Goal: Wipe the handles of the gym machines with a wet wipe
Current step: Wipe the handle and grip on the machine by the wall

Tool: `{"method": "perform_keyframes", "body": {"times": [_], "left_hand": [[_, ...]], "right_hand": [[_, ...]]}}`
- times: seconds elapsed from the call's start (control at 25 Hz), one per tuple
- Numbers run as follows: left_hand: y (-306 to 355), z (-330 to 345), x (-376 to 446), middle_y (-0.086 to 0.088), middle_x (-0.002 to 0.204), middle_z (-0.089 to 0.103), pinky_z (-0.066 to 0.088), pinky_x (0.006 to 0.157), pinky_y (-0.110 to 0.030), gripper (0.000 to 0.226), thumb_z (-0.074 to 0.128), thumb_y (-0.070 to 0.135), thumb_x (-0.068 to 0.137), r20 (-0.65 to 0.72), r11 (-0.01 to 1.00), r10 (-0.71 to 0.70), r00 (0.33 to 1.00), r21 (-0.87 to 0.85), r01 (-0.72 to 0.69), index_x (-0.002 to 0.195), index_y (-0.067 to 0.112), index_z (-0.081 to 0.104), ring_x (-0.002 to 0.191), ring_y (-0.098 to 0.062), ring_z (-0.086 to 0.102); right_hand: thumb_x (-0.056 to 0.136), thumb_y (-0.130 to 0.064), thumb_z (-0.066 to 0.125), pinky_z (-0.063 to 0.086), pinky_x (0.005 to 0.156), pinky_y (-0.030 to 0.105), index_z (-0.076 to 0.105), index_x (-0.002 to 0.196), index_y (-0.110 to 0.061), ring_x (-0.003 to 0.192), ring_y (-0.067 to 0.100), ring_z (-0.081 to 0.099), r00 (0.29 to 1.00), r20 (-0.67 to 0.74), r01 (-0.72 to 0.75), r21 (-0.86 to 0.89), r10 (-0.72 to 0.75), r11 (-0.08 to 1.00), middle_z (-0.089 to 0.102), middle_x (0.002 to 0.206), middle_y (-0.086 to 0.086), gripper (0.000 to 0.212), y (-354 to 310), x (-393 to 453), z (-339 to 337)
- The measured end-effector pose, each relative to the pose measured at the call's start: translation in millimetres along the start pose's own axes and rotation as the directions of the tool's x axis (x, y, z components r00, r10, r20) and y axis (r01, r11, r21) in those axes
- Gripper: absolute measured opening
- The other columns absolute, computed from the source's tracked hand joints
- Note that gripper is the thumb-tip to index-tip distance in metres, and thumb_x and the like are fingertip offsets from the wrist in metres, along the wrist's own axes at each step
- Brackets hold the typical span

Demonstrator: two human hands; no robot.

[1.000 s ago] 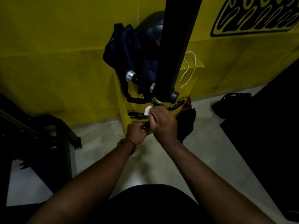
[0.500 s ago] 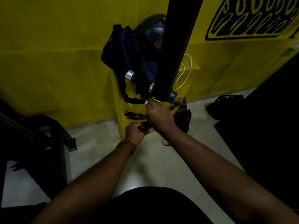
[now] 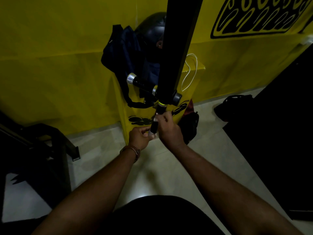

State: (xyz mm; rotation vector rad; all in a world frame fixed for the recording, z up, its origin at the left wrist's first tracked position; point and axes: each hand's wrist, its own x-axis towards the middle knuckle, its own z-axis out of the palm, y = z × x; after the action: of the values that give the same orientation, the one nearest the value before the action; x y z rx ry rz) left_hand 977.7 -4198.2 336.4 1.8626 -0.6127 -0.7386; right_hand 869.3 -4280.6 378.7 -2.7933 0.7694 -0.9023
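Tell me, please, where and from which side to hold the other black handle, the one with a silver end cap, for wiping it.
Grip the black handle with the silver end cap on its dark shaft, between the cap and the black upright bar. Come from the front, since a dark blue bag hangs right behind it. The shaft is a bare round bar jutting left, so curled fingers probably wrap it well.
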Motion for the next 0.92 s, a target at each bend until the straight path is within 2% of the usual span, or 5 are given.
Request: {"method": "perform_keyframes", "body": {"times": [0.24, 0.4, 0.52, 0.8, 0.92], "left_hand": [[3, 0, 0, -0.009, 0.107, 0.072, 0.048, 0.075, -0.024, 0.046, 0.084, 0.006, 0.072, -0.001, 0.999, 0.026, 1.0, 0.039, -0.026, 0.116, 0.005, 0.071, 0.092, -0.013, 0.063], [3, -1, 0, -0.012, 0.107, 0.072, 0.045, 0.072, -0.018, 0.037, 0.076, -0.002, 0.077, -0.024, 0.992, 0.082, 0.996, 0.098, -0.079, 0.113, 0.002, 0.071, 0.091, -0.012, 0.061], [1, -3, 3, -0.009, 0.106, 0.072, 0.046, 0.066, -0.006, 0.04, 0.081, 0.003, 0.074, -0.009, 0.997, 0.053, 0.999, 0.061, -0.053, 0.113, 0.004, 0.072, 0.092, -0.013, 0.064], [0, -4, 6, -0.01, 0.112, 0.071, 0.048, 0.077, -0.02, 0.047, 0.083, 0.002, 0.071, 0.009, 1.0, 0.009, 1.0, 0.011, -0.009, 0.116, 0.007, 0.071, 0.094, -0.012, 0.064], [0, -4, 6, -0.01, 0.113, 0.071, 0.048, 0.076, -0.018, 0.046, 0.083, 0.001, 0.071, 0.001, 1.0, 0.014, 1.0, 0.006, -0.014, 0.115, 0.006, 0.071, 0.096, -0.011, 0.063]], "right_hand": [[0.088, 0.001, 0.06, 0.045, 0.071, 0.026, 0.063, 0.095, -0.005, 0.084, 0.016, 0.054, 0.845, -0.239, -0.302, 0.523, 0.478, 0.797, 0.054, 0.098, 0.009, 0.009, -16, 18, -8], [0.085, -0.005, 0.064, 0.05, 0.073, 0.039, 0.057, 0.087, -0.009, 0.086, 0.017, 0.057, 0.861, -0.099, -0.371, 0.55, 0.499, 0.749, 0.058, 0.091, 0.004, 0.009, -23, -5, 9], [0.088, -0.016, 0.065, 0.051, 0.072, 0.034, 0.057, 0.088, -0.016, 0.085, 0.015, 0.061, 0.771, -0.073, -0.45, 0.64, 0.632, 0.623, 0.062, 0.088, -0.002, 0.009, -20, 6, 8], [0.085, -0.01, 0.071, 0.054, 0.072, 0.041, 0.063, 0.084, -0.015, 0.077, 0.016, 0.062, 0.628, 0.127, -0.644, 0.64, 0.768, 0.42, 0.064, 0.079, -0.003, 0.009, -19, -10, 31], [0.083, -0.011, 0.071, 0.055, 0.07, 0.035, 0.064, 0.082, -0.019, 0.079, 0.016, 0.064, 0.615, 0.033, -0.565, 0.716, 0.788, 0.41, 0.066, 0.081, -0.002, 0.011, -19, 12, 17]]}}
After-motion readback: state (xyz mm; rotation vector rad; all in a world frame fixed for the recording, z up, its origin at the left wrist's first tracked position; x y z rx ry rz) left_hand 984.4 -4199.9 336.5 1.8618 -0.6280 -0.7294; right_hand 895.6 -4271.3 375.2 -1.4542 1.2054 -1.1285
